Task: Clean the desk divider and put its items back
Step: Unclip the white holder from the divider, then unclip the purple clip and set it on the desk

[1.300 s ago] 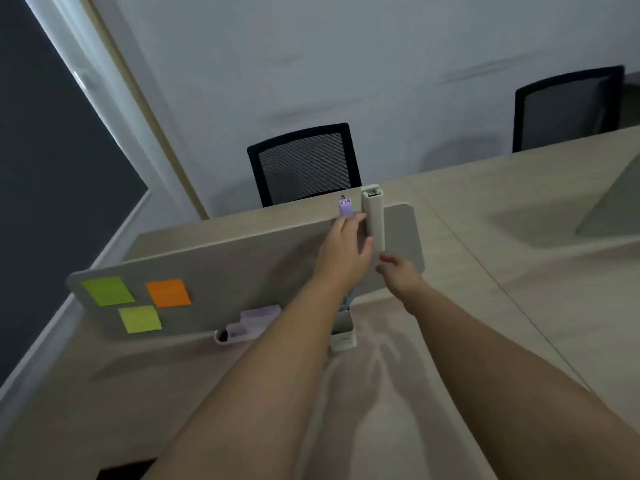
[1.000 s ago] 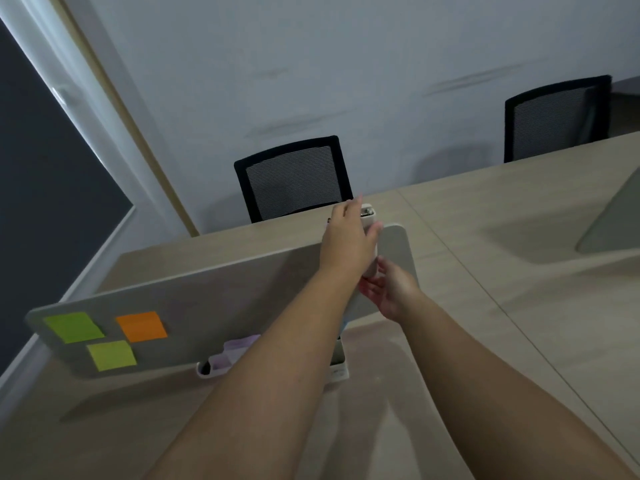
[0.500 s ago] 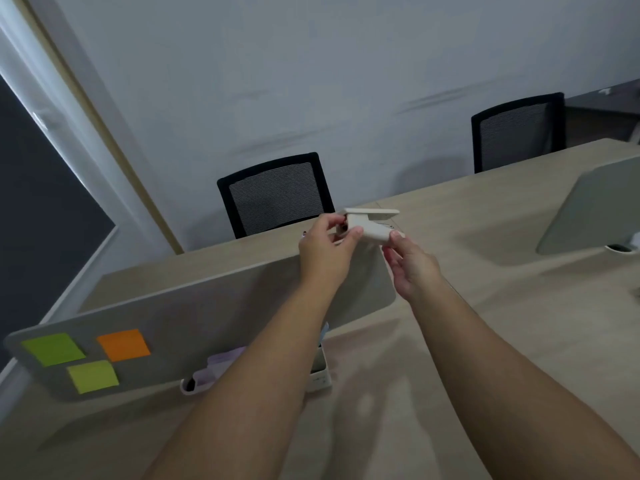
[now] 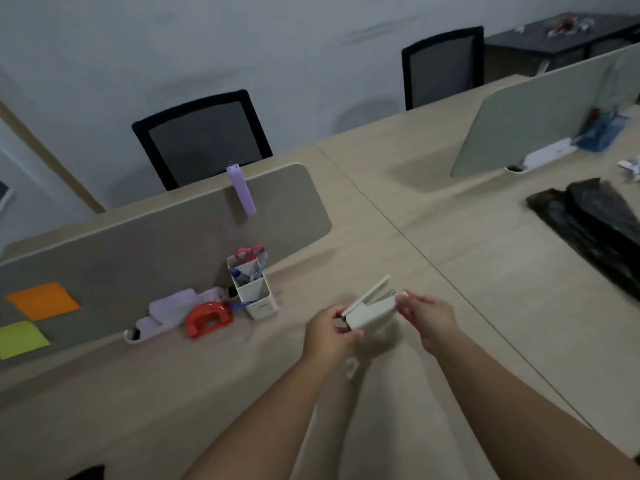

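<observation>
Our left hand (image 4: 327, 336) and right hand (image 4: 427, 315) pinching white stapler (image 4: 372, 308), long axis rising rightward, hinged end hidden by left fingers, blurred.

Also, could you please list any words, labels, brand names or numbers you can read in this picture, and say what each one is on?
No text can be read.
White pen holder: a faint dark mark low on its front, too blurred to read.
Orange sticky note and green sticky note: no writing visible.
White stapler, purple clip, red hole punch: no label visible.
</observation>
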Tool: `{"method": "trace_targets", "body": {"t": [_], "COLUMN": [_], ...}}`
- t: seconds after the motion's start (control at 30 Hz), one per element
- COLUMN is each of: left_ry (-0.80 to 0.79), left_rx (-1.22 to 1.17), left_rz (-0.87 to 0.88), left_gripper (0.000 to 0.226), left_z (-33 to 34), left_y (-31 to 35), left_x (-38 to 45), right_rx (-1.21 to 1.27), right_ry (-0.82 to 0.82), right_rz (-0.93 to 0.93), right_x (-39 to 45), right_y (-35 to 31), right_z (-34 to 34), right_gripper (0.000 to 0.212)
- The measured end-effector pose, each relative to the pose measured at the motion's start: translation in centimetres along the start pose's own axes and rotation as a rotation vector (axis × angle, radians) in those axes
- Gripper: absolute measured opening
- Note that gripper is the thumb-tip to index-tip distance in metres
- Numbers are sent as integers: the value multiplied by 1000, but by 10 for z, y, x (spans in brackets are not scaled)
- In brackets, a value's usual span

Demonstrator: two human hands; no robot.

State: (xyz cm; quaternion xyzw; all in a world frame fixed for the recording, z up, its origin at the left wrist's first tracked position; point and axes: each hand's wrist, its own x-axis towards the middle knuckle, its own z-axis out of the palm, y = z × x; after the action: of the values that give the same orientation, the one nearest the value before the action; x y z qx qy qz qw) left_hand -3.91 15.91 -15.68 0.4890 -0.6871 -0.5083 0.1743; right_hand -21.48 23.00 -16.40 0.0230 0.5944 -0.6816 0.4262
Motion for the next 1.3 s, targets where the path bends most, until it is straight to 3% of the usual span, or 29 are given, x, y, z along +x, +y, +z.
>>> {"method": "trace_targets", "body": {"t": [0.1,0.23,0.47,0.57,0.67,0.77,0.97,1.03,1.17,1.3], "left_ry": [-33,-102,-111,-120,-1,184,552,619,598,410], "left_rx": [249,388,468,465,386,329,270,271,300,436], "left_rz": [18,44,56,62,107,196,359,398,399,395], "left_gripper": [57,55,55,70,72,51,35,36,49,55], "left_z": [19,35,46,40,19,-24,-145,-177,-226,-244], "left_y": [-18,-25,-38,-35,-15,20,93,110,128,141], "left_x": [-10,-12,-9,-7,1,19,62,69,94,118], "right_rx": [-77,-137,-576,-682,-847,-856,-615,-538,-322,-125], "right_ry": [86,158,253,273,296,178,-262,-335,-444,-517], "right_rz": [54,75,-36,-80,-299,-412,-313,-271,-98,79], "right_x": [0,1,-10,-14,-16,-18,-10,-8,-10,-15], "right_y": [30,45,38,31,16,-4,-16,-18,-26,-35], "right_z": [-34,-52,-53,-45,-22,27,168,204,266,302], "right_gripper": [35,30,33,35,32,27,30,30,18,27]}}
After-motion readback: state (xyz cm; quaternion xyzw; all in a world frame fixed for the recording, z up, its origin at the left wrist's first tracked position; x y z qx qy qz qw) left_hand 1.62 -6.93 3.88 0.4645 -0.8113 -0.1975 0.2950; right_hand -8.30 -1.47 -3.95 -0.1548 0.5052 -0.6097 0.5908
